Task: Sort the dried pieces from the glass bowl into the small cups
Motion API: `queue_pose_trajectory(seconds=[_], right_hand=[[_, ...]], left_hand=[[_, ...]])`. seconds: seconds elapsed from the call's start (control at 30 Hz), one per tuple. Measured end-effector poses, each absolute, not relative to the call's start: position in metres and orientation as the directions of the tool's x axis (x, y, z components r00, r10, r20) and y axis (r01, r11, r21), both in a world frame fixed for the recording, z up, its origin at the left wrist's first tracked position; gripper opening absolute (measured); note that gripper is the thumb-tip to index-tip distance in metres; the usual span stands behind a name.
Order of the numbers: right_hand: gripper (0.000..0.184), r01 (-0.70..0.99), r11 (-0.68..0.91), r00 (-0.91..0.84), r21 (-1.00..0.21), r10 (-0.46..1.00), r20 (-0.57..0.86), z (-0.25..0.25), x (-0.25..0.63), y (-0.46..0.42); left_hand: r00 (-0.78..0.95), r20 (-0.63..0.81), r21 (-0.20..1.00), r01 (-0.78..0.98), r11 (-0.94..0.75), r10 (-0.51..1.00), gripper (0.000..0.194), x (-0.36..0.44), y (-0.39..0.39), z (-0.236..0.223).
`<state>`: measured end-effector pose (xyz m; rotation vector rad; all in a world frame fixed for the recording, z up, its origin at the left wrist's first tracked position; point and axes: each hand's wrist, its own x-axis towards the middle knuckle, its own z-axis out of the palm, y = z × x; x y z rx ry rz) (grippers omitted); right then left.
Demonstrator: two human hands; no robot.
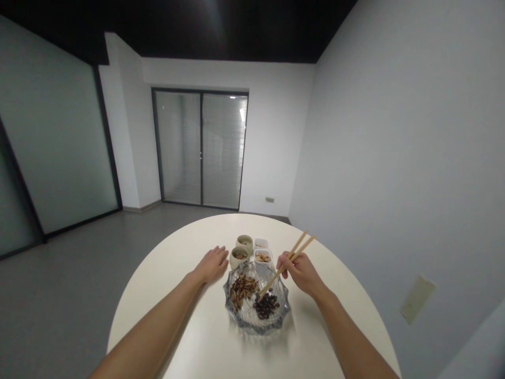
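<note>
A cut-glass dish (276,321) sits on the round white table (189,326) in front of me. It holds a heap of striped brown seeds (242,289) on the left and a heap of dark seeds (266,305) on the right. My right hand (302,271) is closed on a pair of wooden chopsticks (294,255), whose tips reach down into the dish between the two heaps. My left hand (213,263) lies flat on the table, fingers stretched out, just left of the dish and a small round cup (239,256).
Behind the dish stand two round beige cups (244,243) and two small white square dishes (263,257) with pale nuts. The table's edge curves close on the right near a grey wall. Grey floor and glass doors lie beyond.
</note>
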<state>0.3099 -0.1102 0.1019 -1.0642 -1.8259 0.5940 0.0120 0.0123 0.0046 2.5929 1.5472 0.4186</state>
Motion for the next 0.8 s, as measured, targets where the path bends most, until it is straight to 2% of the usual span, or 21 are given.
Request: queue_pose_trajectory(seconds=[0.43, 0.8], right_hand=[[0.043, 0.415, 0.512, -0.305, -0.752, 0.857, 0.415, 0.0962, 0.3025, -0.1116], [0.045, 0.440, 0.514, -0.303, -0.736, 0.857, 0.417, 0.0996, 0.3005, -0.1140]], left_hand=[[0.456, 0.184, 0.203, 0.849, -0.488, 0.871, 0.052, 0.0138, 0.0081, 0.0108], [0.463, 0.213, 0.191, 0.844, -0.502, 0.860, 0.050, 0.0130, 0.0137, 0.0048]])
